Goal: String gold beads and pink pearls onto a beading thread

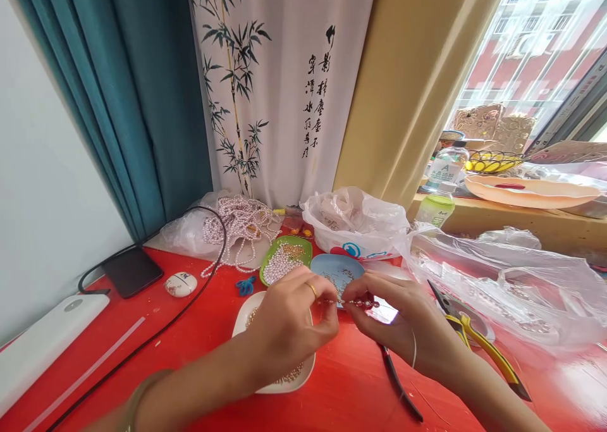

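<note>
Head view: both hands brought together above the table, fingertips nearly meeting. Left hand is pinched, thumb to forefinger, on the thin end of a beaded strand; right hand is pinched on it just beside, red and pale beads showing past the fingertips. Strand lies between the hands, by the near edge of the blue plate. Judgement: a light, steady pinch close to the beads suits this, line held straight against twisting; loose white thread at the right hand is best kept clear of the yellow-handled pliers. Working over the white dish would catch dropped beads. Writing: curtain panel carries vertical Chinese calligraphy, right column opening 竹影; sill bottle marked "A", smaller characters unclear; white plastic bag bears a blue ring logo, no name legible; computer mouse marking unreadable.
</note>
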A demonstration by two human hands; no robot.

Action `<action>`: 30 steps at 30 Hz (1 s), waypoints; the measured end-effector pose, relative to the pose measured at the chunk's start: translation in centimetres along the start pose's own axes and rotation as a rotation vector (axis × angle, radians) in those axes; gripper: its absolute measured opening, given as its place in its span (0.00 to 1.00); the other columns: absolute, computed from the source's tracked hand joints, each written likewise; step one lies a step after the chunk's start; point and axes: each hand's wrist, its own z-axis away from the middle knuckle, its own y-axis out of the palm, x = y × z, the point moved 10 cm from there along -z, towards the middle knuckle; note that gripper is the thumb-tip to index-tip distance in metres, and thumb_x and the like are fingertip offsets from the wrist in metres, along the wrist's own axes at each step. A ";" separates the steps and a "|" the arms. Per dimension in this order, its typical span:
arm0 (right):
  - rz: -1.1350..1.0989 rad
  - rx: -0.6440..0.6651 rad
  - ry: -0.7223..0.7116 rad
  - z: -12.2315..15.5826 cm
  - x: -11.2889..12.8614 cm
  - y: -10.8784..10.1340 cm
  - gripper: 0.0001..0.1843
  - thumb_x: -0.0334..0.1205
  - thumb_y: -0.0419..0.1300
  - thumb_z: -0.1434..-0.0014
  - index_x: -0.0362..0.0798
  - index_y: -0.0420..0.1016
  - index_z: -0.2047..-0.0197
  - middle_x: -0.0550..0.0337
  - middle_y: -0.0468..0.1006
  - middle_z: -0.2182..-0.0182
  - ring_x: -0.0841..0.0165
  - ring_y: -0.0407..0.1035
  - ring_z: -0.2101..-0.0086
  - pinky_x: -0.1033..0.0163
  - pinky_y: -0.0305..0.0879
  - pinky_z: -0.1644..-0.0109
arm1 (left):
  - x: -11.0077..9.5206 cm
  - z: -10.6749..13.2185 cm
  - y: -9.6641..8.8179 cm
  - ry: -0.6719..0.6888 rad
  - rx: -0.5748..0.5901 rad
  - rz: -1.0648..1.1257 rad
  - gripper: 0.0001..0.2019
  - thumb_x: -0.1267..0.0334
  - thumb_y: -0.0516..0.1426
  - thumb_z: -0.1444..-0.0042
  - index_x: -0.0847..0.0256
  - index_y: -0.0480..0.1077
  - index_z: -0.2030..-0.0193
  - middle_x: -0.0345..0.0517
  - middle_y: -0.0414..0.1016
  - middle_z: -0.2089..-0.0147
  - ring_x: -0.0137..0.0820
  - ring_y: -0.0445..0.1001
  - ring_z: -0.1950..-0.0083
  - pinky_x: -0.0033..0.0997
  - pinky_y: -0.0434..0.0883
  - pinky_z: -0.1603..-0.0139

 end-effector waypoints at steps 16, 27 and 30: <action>0.036 -0.012 -0.074 0.1 0.7 -0.2 0.07 0.28 0.54 0.50 0.46 0.71 0.73 0.62 0.71 0.81 0.73 0.65 0.79 0.69 0.63 0.76 | -2.1 0.1 0.1 0.243 0.009 -0.149 0.05 0.75 0.51 0.51 0.64 0.65 0.69 0.43 0.68 0.74 0.29 0.63 0.70 0.28 0.66 0.70; -0.006 0.014 -0.074 0.1 0.6 -0.2 0.08 0.26 0.54 0.51 0.47 0.72 0.72 0.63 0.72 0.80 0.73 0.65 0.79 0.68 0.64 0.76 | -3.7 0.9 -0.1 0.438 -0.059 -0.366 0.05 0.75 0.51 0.50 0.64 0.66 0.69 0.43 0.68 0.76 0.29 0.63 0.72 0.25 0.65 0.75; -0.008 0.009 -0.075 0.0 0.6 -0.4 0.08 0.26 0.54 0.52 0.47 0.72 0.72 0.63 0.72 0.80 0.73 0.65 0.79 0.68 0.63 0.76 | -3.6 0.9 -0.2 0.432 -0.063 -0.335 0.05 0.75 0.52 0.51 0.64 0.66 0.70 0.43 0.68 0.76 0.29 0.62 0.72 0.25 0.65 0.74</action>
